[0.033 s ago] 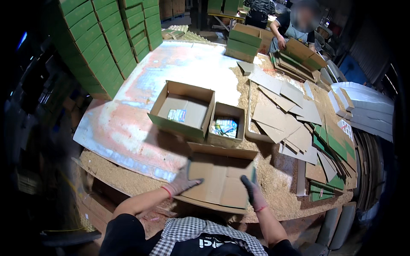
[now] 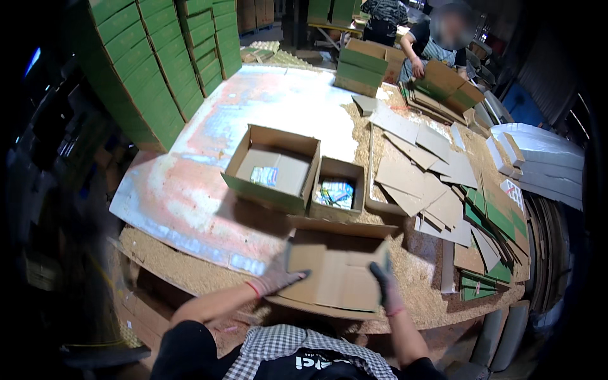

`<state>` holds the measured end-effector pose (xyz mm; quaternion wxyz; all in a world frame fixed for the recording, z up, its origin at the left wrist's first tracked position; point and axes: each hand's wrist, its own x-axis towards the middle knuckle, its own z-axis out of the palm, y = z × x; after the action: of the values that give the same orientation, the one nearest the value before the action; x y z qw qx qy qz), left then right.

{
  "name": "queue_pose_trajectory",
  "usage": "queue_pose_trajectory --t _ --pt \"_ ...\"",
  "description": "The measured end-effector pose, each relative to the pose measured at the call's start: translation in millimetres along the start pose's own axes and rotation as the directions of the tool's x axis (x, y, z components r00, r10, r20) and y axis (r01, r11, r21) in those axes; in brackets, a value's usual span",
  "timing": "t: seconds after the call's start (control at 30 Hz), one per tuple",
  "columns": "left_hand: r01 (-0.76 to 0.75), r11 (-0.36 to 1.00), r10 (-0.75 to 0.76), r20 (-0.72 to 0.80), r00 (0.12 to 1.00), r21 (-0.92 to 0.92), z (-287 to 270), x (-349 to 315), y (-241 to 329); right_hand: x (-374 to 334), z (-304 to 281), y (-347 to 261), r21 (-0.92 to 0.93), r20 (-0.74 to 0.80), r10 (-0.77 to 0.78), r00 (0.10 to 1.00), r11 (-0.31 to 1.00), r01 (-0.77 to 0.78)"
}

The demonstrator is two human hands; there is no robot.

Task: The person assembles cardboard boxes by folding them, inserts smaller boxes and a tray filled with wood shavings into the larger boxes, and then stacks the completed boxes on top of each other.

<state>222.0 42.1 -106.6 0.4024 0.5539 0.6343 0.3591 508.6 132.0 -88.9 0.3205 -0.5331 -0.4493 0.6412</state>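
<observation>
An open cardboard box [image 2: 335, 278] with a bare brown inside sits in front of me near the table's front edge. My left hand [image 2: 278, 280], in a greyish glove, is closed on its left wall, thumb inside. On the opposite wall, my right hand [image 2: 386, 288] grips with a dark-tipped glove, fingers partly hidden outside. Just beyond stands a larger open green-sided box [image 2: 272, 193] with a small printed packet [image 2: 263, 176] on its floor. Beside it, a smaller box [image 2: 337, 212] holds several colourful packets [image 2: 334, 193].
Tall stacks of green boxes [image 2: 136, 69] rise at the far left. Loose grey cardboard sheets [image 2: 405, 177] and green-edged pieces [image 2: 491, 209] cover the right side. Another green box [image 2: 361, 69] stands at the back, near a co-worker [image 2: 437, 47] handling a cardboard box.
Both my hands have shifted slightly to the right, and the box between them has moved along with them. The other boxes stay where they were on the table.
</observation>
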Motion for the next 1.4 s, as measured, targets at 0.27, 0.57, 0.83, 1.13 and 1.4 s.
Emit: queue_pose_trajectory --t 0.27,0.57,0.83,1.13,1.4 --pt "-0.413 0.653 -0.053 -0.583 0.811 -0.635 -147.4 97.5 -112.1 -0.3 -19.3 -168.9 0.309 -0.079 -0.396 0.915 0.863 0.4" --pt "-0.134 0.99 0.113 -0.31 0.944 -0.048 -179.0 148.1 -114.2 187.7 111.3 -107.2 0.288 0.123 -0.19 0.974 0.946 0.148" --pt "-0.182 0.968 0.098 -0.405 0.909 -0.173 -166.5 99.4 -195.3 209.4 215.5 -103.3 -0.588 0.385 -0.568 0.728 0.456 0.667" --pt "-0.375 0.514 -0.196 -0.531 0.824 -0.772 -174.4 -21.4 -189.1 164.4 263.8 -72.7 -0.762 0.31 -0.689 0.655 0.232 0.605" --pt "-0.106 0.306 -0.543 -0.265 0.797 -0.946 -196.9 -15.4 -236.1 173.8 266.7 -69.0 -0.103 0.546 -0.118 0.829 0.973 0.206"
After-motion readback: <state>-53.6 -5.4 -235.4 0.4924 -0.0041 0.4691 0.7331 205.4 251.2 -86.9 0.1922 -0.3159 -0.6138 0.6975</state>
